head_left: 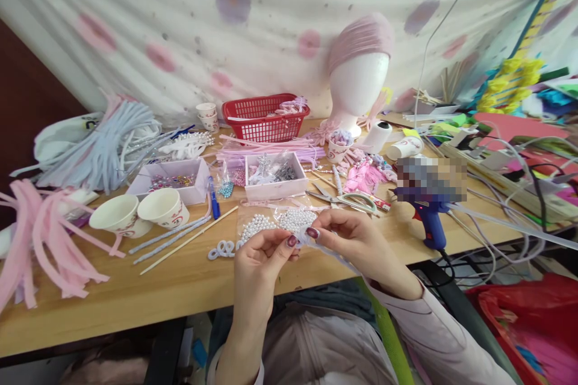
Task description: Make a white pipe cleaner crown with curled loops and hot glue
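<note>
Both hands meet over the front of the table. My left hand (258,258) is closed, thumb and forefinger pinched at the left end of a pale lavender chenille stem (303,237). My right hand (350,240) pinches the same stem from the right, and a length of it trails below the fingers. The stem's exact shape between the fingertips is partly hidden. Just behind the hands lie white pearl beads (295,219) on a clear bag. Several pale lavender loops (222,249) rest left of my left hand.
A blue glue gun (427,216) with cables stands at right. Scissors (356,201) lie behind my right hand. Paper cups (163,207), a wooden stick (189,240) and bead boxes (275,183) sit left and behind. Farther back are a red basket (266,123) and a foam head (359,81).
</note>
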Action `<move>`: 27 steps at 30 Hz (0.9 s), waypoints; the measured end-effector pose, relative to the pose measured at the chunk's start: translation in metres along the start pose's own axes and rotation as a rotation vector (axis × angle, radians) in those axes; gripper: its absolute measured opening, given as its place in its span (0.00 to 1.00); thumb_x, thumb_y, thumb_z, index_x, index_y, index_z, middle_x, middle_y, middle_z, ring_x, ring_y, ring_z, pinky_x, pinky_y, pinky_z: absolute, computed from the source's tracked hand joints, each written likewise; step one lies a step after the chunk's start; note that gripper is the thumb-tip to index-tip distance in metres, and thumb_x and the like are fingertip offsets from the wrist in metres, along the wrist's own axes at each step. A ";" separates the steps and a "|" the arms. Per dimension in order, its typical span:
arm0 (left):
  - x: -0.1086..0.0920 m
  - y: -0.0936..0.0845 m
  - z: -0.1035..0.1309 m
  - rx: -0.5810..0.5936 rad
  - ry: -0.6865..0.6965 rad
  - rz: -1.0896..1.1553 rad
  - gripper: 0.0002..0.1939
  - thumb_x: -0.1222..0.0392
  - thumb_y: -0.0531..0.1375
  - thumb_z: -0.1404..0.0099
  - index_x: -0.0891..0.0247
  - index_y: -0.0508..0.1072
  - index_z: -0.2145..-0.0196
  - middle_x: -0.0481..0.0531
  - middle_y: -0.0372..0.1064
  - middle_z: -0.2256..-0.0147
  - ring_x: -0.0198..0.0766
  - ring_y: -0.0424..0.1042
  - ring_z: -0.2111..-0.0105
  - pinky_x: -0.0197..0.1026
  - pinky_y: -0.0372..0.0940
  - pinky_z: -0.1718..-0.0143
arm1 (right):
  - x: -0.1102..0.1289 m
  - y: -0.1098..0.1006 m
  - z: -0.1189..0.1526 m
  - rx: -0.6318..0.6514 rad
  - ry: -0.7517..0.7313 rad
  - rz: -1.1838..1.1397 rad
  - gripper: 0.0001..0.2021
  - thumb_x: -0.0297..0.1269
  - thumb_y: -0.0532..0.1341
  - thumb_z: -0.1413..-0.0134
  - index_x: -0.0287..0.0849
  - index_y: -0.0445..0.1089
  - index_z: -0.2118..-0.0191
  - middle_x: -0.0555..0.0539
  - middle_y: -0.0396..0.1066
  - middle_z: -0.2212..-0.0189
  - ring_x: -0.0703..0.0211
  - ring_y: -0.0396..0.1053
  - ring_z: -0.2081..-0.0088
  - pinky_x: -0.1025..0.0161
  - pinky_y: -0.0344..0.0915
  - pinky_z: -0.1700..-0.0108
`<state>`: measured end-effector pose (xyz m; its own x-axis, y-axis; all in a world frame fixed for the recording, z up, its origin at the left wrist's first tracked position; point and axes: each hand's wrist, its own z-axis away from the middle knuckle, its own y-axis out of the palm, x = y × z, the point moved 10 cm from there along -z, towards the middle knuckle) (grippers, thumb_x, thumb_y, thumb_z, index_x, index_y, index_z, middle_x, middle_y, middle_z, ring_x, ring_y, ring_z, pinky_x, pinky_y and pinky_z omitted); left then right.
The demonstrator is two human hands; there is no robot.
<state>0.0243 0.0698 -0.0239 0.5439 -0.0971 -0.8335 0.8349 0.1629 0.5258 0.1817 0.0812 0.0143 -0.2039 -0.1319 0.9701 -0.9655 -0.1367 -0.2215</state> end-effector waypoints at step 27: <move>-0.002 -0.012 0.002 -0.044 0.065 -0.048 0.17 0.49 0.73 0.47 0.64 0.82 0.66 0.50 0.76 0.73 0.32 0.72 0.74 0.30 0.69 0.76 | 0.007 0.002 -0.004 -0.064 0.009 -0.015 0.12 0.44 0.66 0.47 0.40 0.74 0.73 0.49 0.71 0.77 0.62 0.64 0.74 0.63 0.58 0.70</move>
<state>0.0132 0.0657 -0.0285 0.4954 -0.0422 -0.8676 0.8546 0.2030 0.4781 0.1777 0.0842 0.0210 -0.1907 -0.1214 0.9741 -0.9768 -0.0754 -0.2006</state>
